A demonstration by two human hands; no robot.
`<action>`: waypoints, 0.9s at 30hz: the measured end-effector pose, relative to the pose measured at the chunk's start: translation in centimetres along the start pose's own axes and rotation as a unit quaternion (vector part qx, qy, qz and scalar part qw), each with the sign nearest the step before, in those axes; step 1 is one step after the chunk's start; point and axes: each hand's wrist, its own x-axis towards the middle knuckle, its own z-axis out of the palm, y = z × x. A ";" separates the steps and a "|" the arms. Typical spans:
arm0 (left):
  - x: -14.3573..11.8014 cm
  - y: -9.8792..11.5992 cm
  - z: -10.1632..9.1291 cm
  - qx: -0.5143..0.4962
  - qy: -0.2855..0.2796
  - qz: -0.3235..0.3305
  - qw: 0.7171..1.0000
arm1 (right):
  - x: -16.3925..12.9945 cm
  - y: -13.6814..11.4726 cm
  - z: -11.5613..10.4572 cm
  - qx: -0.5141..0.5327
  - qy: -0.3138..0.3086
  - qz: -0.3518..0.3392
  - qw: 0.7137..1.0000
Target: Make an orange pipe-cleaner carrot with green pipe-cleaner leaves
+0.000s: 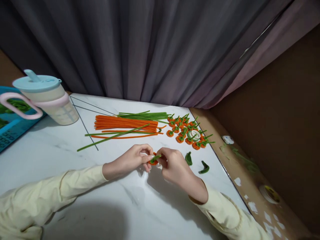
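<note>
Above the front half of the table, my left hand (138, 156) pinches a small orange pipe-cleaner pumpkin (153, 160) by its edge. My right hand (173, 163) is closed too, its thumb and fingers at the pumpkin's green stem; the fingertips are partly hidden. Beyond my hands lies a bundle of orange pipe cleaners (125, 123), with green pipe cleaners (147, 115) behind it. A few loose green and orange stems lie across the front of the bundle. Several finished-looking pumpkins (180, 137) with green stems cluster to the right, around a white tape roll (194, 134).
Two dark green folded pieces, a near one (204, 167) and another (188, 158), lie right of my hand. A tumbler (60, 106) with pink handle and a blue tray (22, 128) stand left. Paper scraps (252, 207) and another tape roll (269, 194) lie beyond the table's right edge.
</note>
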 end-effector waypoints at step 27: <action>-1.8 2.9 -0.1 -0.065 -0.002 0.018 0.998 | -0.6 1.8 -3.2 0.015 0.108 -0.336 0.935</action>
